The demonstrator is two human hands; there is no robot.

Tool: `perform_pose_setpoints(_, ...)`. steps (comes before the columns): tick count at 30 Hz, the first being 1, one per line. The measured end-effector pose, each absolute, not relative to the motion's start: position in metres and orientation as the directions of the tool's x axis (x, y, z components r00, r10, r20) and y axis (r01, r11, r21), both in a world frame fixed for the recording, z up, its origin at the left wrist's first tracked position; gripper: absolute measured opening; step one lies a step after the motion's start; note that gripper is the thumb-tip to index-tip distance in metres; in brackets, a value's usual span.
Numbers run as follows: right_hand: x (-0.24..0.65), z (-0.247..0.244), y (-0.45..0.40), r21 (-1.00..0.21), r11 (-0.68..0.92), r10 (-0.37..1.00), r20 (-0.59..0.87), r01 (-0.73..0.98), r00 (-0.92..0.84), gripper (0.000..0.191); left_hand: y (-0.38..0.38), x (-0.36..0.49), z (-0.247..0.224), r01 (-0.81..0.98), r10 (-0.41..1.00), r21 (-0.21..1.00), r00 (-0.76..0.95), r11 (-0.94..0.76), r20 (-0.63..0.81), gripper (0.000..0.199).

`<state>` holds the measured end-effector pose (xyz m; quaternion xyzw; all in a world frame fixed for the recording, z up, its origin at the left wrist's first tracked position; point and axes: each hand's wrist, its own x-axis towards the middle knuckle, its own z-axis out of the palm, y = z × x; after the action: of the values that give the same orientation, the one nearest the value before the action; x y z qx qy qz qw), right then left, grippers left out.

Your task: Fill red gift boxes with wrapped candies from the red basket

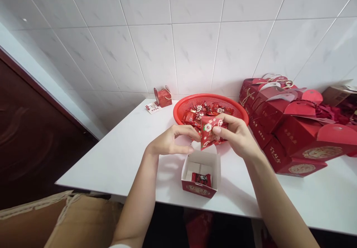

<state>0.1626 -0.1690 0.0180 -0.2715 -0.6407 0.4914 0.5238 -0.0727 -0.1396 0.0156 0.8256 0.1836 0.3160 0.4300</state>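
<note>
Between thumb and fingers, my right hand [234,134] pinches a red packet with white flower prints [208,130], above the open box. My left hand [175,140] is just left of the packet, thumb and fingers apart in a C shape, holding nothing. Below both hands stands a small open red box [199,191] with a white inside. One red wrapped candy [201,179] lies in it. Behind the hands, a red plastic basket [184,104] holds several red wrapped candies [189,117].
Closed red gift boxes [295,136] are stacked on the right of the white table [117,155]. A small red box [164,97] and a printed card [153,107] sit near the tiled wall. A cardboard box [83,218] is at lower left.
</note>
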Motion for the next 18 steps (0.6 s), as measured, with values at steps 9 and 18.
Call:
perform_pose_setpoints(9, 0.152, 0.029, -0.182, -0.899, 0.418, 0.764, 0.427, -0.134, -0.483, 0.016, -0.138, -0.081, 0.007, -0.012, 0.552, 0.893, 0.782, -0.449, 0.288, 0.030)
perform_pose_setpoints(18, 0.155, 0.025, -0.186, -0.870, 0.491, 0.678, 0.413, -0.044, -0.608, 0.018, -0.138, -0.080, 0.004, -0.008, 0.565, 0.910, 0.782, -0.415, 0.264, 0.029)
